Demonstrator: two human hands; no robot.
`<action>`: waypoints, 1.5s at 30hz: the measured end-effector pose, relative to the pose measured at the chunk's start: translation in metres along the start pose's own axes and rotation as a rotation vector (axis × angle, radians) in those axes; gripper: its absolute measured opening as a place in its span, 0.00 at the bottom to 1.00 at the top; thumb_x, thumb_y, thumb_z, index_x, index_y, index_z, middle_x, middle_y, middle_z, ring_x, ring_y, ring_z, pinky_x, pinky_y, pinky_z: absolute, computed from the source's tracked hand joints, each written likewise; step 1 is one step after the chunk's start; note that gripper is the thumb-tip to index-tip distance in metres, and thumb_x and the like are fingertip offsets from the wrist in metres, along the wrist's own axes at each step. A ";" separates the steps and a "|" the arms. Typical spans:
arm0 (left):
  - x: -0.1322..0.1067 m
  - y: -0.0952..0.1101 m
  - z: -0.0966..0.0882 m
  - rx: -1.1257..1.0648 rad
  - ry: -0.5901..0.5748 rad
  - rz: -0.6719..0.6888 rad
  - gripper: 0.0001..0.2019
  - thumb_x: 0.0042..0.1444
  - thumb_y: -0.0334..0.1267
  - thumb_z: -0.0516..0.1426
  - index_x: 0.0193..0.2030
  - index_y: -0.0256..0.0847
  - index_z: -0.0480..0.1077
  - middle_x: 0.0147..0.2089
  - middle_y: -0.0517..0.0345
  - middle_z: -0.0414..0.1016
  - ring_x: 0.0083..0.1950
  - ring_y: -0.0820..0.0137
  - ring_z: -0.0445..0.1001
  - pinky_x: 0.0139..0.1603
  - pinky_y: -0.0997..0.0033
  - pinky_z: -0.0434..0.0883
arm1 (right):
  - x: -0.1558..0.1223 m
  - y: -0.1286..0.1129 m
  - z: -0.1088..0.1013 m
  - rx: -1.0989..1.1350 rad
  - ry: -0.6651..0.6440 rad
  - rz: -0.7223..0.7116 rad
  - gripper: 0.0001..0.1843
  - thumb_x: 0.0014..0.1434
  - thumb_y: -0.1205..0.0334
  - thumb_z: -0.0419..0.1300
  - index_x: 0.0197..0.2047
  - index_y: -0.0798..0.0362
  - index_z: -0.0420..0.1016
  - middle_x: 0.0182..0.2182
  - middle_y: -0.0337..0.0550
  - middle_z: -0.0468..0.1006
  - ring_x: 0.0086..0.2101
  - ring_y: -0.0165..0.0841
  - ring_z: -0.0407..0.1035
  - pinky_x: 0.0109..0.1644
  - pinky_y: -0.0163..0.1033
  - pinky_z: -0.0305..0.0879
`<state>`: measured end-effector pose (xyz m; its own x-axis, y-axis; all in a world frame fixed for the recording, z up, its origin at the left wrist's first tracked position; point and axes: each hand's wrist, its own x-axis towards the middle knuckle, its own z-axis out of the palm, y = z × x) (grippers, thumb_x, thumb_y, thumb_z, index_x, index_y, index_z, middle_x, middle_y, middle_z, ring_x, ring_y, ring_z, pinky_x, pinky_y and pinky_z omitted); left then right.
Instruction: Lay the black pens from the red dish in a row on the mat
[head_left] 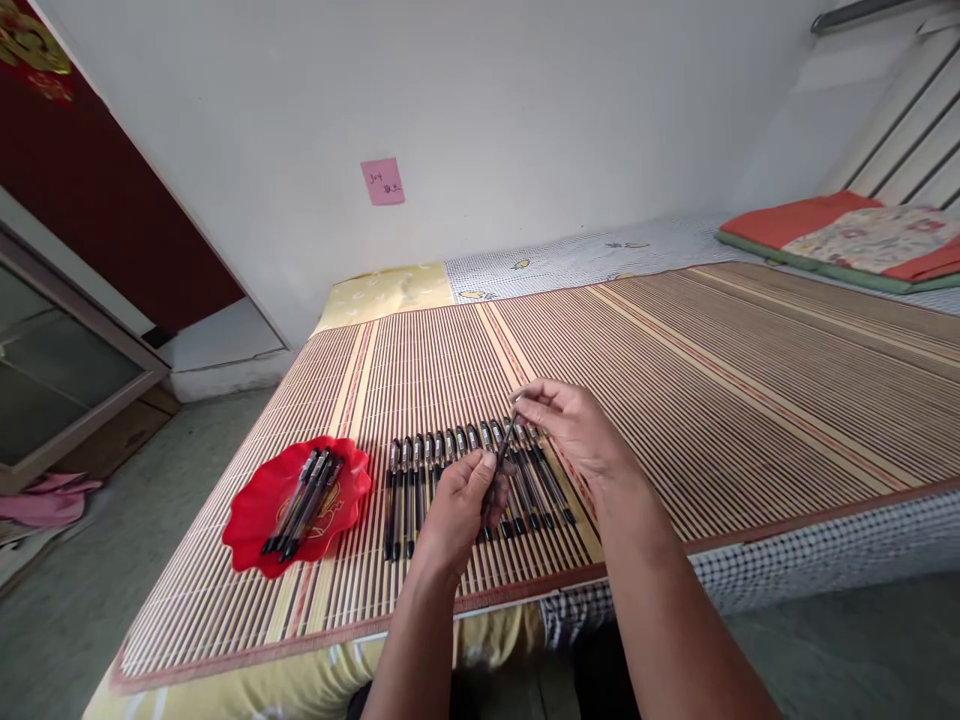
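Between my two hands is one dark pen [505,448], held at a slant above the mat. My left hand [463,492] is closed around its lower part. The fingertips of my right hand [566,420] pinch its upper end. Beneath them, a row of several black-capped clear pens [427,480] lies side by side on the bamboo mat [420,370]; my left hand hides part of the row. To the left, a red scalloped plate [247,505] carries several more pens [307,500] in a bundle.
The mat covers a bed with a yellow cloth [390,290] and a checked sheet [570,265] showing at its edges. A folded orange and floral quilt [847,235] lies at the far right. A pink note [382,182] is on the white wall. A glass-paned cabinet [60,370] stands left.
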<state>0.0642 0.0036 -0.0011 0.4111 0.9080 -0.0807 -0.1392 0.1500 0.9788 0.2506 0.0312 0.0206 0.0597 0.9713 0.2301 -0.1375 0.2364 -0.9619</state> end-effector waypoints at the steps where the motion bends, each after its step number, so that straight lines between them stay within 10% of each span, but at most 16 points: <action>1: 0.000 0.000 -0.003 0.064 -0.024 -0.008 0.20 0.62 0.56 0.56 0.35 0.38 0.71 0.22 0.66 0.65 0.19 0.79 0.58 0.21 0.76 0.53 | 0.000 -0.001 -0.008 0.005 0.092 -0.025 0.09 0.55 0.58 0.71 0.39 0.50 0.82 0.35 0.41 0.80 0.35 0.30 0.72 0.42 0.38 0.71; 7: 0.003 0.004 -0.025 0.254 0.105 -0.018 0.21 0.57 0.58 0.60 0.31 0.38 0.70 0.23 0.65 0.67 0.21 0.77 0.60 0.23 0.76 0.56 | -0.003 -0.015 -0.041 0.074 0.468 -0.173 0.10 0.53 0.57 0.72 0.37 0.50 0.80 0.35 0.40 0.77 0.33 0.29 0.70 0.37 0.36 0.70; 16: 0.001 0.018 -0.010 -0.090 0.176 0.063 0.20 0.44 0.48 0.71 0.34 0.37 0.72 0.24 0.61 0.75 0.21 0.81 0.59 0.21 0.79 0.52 | 0.001 -0.006 0.017 0.042 0.150 -0.020 0.14 0.53 0.52 0.71 0.39 0.51 0.80 0.34 0.42 0.78 0.34 0.31 0.70 0.40 0.38 0.72; 25: 0.001 0.013 -0.009 -0.222 0.134 0.057 0.17 0.49 0.48 0.70 0.30 0.38 0.70 0.21 0.66 0.69 0.19 0.81 0.56 0.20 0.79 0.49 | -0.007 -0.023 0.027 0.113 -0.073 -0.015 0.07 0.61 0.56 0.65 0.40 0.50 0.80 0.40 0.45 0.81 0.39 0.34 0.73 0.41 0.38 0.72; 31: 0.001 0.009 -0.005 -0.150 0.157 0.100 0.17 0.59 0.52 0.62 0.37 0.38 0.77 0.30 0.56 0.77 0.28 0.75 0.65 0.27 0.75 0.57 | -0.006 -0.023 0.028 -0.029 0.164 -0.079 0.12 0.58 0.52 0.69 0.37 0.52 0.78 0.30 0.40 0.77 0.28 0.28 0.69 0.33 0.36 0.71; 45: -0.005 0.013 0.011 0.350 0.295 0.265 0.22 0.65 0.53 0.55 0.24 0.42 0.65 0.23 0.63 0.62 0.27 0.71 0.59 0.30 0.71 0.55 | -0.009 -0.017 0.036 -0.207 -0.083 0.094 0.14 0.51 0.52 0.72 0.33 0.52 0.78 0.27 0.40 0.78 0.26 0.29 0.71 0.29 0.37 0.69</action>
<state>0.0701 -0.0029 0.0137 0.1242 0.9762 0.1775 0.1260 -0.1930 0.9731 0.2166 0.0198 0.0405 -0.0262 0.9896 0.1412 0.0674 0.1427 -0.9875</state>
